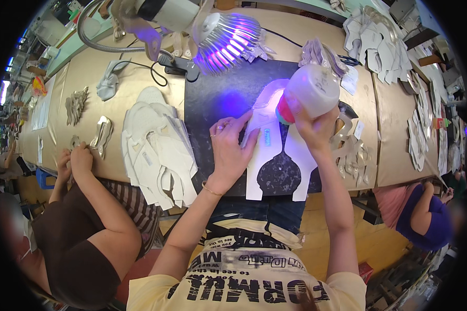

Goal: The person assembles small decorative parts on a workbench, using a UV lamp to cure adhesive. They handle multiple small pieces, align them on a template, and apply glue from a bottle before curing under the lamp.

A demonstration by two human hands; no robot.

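My right hand is wrapped round a white plastic bottle, tipped so its red and green nozzle end points down to the left. The nozzle is over a white U-shaped shoe-upper piece, which has a small blue printed mark on its left side. This piece lies flat on a dark board. On its left edge rest the fingertips of my left hand, with thumb and forefinger apart. The bottle and my right hand cover part of the piece's right side, so the nozzle's contact cannot be made out.
A finned lamp casts violet light on the board. Left of it lies a stack of white upper pieces. More pieces lie beyond my right hand. A co-worker's hands work at the left; another person sits at the right.
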